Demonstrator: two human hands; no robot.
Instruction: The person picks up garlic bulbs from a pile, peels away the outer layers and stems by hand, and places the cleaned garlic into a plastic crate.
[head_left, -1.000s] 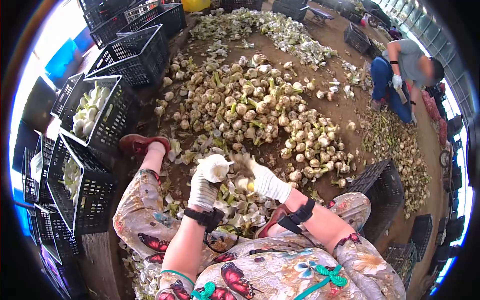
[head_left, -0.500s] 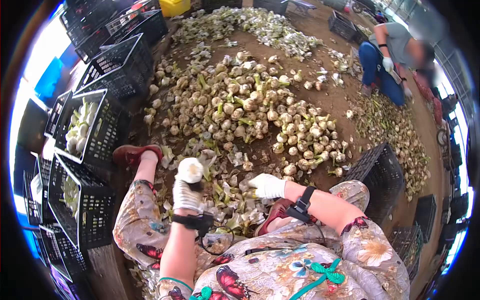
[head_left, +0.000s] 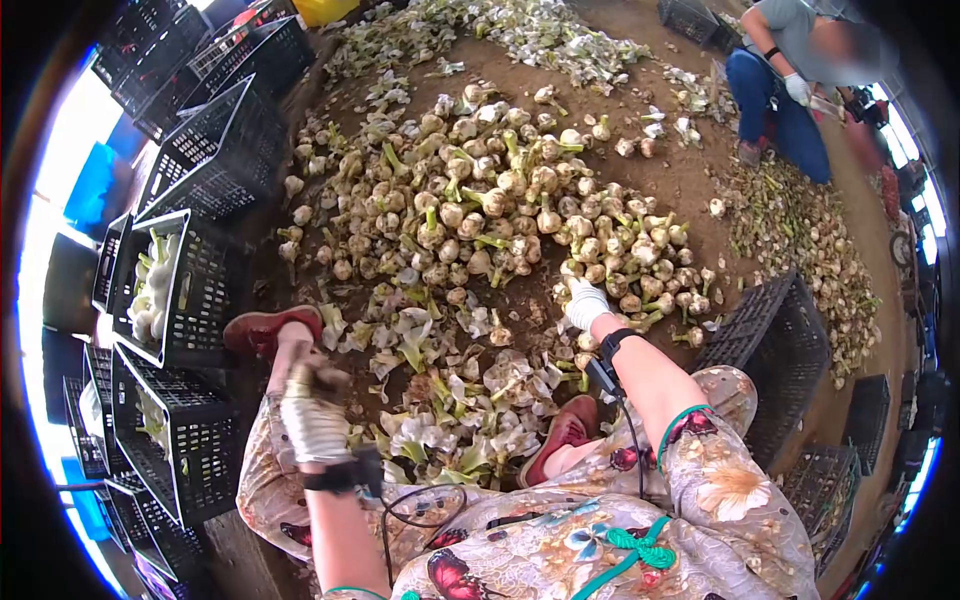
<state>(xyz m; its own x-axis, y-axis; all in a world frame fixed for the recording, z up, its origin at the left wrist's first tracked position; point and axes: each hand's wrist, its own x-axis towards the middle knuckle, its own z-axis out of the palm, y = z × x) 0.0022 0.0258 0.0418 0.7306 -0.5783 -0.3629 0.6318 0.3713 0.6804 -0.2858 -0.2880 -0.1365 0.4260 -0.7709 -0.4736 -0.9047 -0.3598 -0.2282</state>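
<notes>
Floor [head_left: 672, 185]: bare brown dirt. Left edge: strong daylight, blue sheet [head_left: 92, 186] against it. Far left: stacked black crates [head_left: 150, 65], yellow item [head_left: 326, 10] just right of them. Right side: wheel [head_left: 902, 249], bright gaps beyond. Near left: wooden board [head_left: 240, 555].

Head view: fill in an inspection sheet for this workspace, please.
Surface: brown soil, partly covered.
Main things: bulbs heaped ahead, many with green stems.
Clutter: loose peelings between the red shoes.
Left hand: gloved, blurred; contents unclear.
Right hand: gloved, at the heap's near edge; grip unclear.
Cables: thin black cables near both wrists, one looped above the lap.
Surroundings: black crates on both sides, one at left holding pale bulbs; another person at upper right.
</notes>
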